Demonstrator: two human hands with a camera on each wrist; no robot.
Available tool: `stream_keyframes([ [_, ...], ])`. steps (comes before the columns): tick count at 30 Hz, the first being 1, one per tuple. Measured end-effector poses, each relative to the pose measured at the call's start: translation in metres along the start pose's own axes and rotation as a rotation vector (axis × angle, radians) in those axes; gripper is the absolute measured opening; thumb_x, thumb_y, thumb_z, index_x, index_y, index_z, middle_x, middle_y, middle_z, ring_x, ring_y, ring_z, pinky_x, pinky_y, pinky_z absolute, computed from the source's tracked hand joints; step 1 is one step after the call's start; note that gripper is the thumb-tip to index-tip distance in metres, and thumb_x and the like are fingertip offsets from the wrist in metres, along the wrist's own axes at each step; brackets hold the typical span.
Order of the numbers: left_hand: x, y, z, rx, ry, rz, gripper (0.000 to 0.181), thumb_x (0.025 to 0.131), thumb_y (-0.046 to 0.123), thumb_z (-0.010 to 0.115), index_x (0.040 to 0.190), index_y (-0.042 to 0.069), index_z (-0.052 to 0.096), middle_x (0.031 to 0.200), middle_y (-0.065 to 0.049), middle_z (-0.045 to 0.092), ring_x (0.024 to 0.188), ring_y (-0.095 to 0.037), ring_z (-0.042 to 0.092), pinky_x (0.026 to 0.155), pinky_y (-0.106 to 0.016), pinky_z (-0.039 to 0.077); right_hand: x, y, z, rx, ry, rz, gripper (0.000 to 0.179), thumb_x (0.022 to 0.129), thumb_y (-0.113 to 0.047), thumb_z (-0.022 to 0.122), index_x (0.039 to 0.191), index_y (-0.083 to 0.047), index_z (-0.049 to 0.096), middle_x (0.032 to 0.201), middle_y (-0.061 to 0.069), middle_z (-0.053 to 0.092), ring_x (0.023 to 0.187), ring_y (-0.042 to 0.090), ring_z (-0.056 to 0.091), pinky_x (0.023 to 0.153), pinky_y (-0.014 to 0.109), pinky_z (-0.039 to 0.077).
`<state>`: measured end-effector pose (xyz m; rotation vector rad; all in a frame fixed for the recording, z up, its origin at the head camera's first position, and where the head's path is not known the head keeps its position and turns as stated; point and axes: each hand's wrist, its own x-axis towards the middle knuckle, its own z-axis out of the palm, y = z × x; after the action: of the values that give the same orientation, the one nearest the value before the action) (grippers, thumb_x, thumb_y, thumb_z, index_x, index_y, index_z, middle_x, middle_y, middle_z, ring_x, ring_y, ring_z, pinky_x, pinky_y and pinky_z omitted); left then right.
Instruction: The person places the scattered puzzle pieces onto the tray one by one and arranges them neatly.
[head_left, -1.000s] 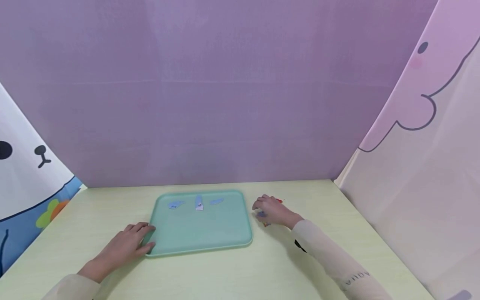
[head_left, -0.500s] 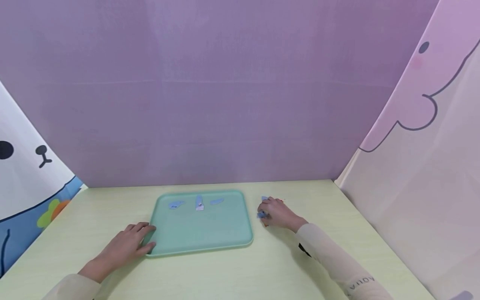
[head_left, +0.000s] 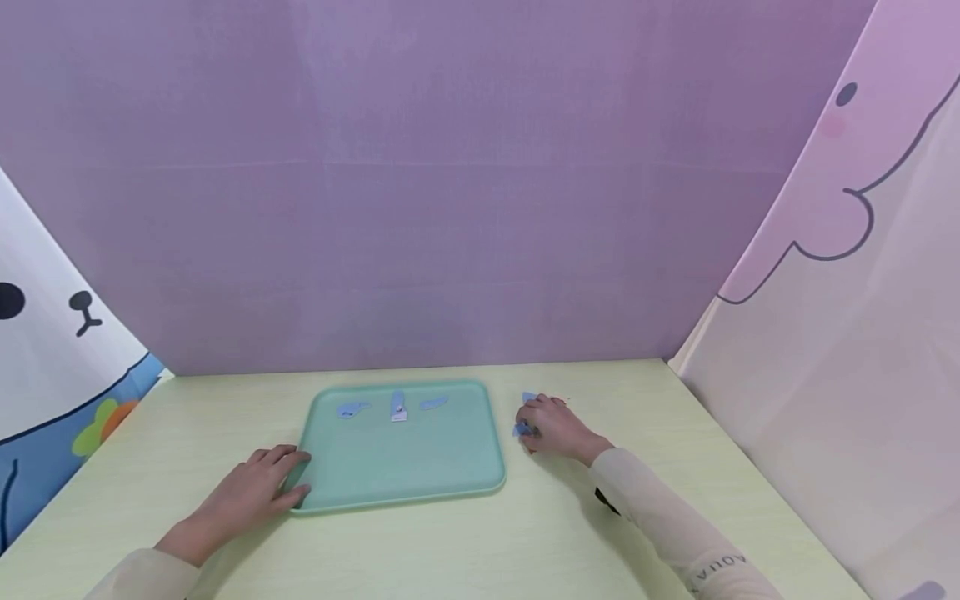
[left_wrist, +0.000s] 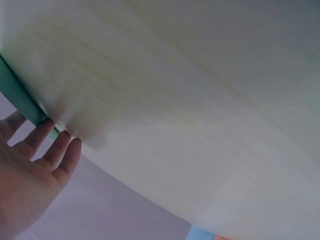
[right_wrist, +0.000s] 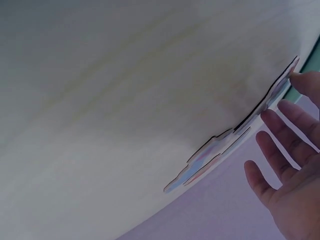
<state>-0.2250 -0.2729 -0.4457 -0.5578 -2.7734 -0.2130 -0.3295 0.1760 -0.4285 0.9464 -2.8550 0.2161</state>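
Note:
My left hand [head_left: 251, 492] rests at the left rim of a mint-green tray [head_left: 405, 479], its fingertips touching the edge; the tray's green edge [left_wrist: 22, 102] also shows in the left wrist view. Just right of the tray, my right hand [head_left: 555, 427] bends over a cluster of flat printed cut-out pieces. A blue piece [head_left: 521, 429] shows by its thumb and index finger. In the right wrist view the thumb and fingertips touch the near end of these pieces [right_wrist: 202, 162], which lie low on the table. The hand covers part of the cluster.
Three flat bluish cut-outs lie in a row along the tray's far side: a left one [head_left: 352, 409], a middle one [head_left: 398, 407] and a right one [head_left: 433, 402]. A purple wall [head_left: 480, 208] rises behind the pale table [head_left: 420, 550], with printed panels at both sides.
My right hand has shifted slightly right over the pieces, uncovering more blue at their far and left edges; it is nearly still since half a second ago. The left hand and tray stay put.

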Motion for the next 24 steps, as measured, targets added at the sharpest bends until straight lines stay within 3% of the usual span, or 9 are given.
stream_keyframes([
  [8, 0.0, -0.0006, -0.0004, -0.001, 0.001, 0.003, 0.041, 0.079, 0.034, 0.068, 0.11, 0.008, 0.061, 0.113, -0.014, 0.059, 0.096, -0.037, 0.057, 0.071, -0.05, 0.048, 0.0038, 0.0004, 0.004, -0.048, -0.011, 0.043, 0.024, 0.08, -0.027, 0.069, 0.1, -0.014, 0.065, 0.098, -0.002, 0.063, 0.093, 0.018, 0.052, 0.086, 0.045, 0.043],
  [24, 0.0006, -0.0014, 0.0009, -0.002, -0.005, -0.011, 0.042, 0.08, 0.035, 0.067, 0.111, 0.008, 0.061, 0.114, -0.014, 0.059, 0.097, -0.037, 0.057, 0.071, -0.05, 0.048, 0.0048, -0.0012, 0.0045, -0.033, -0.014, 0.025, 0.019, 0.08, -0.022, 0.069, 0.097, -0.014, 0.066, 0.098, -0.002, 0.063, 0.093, 0.019, 0.051, 0.082, 0.042, 0.043],
])
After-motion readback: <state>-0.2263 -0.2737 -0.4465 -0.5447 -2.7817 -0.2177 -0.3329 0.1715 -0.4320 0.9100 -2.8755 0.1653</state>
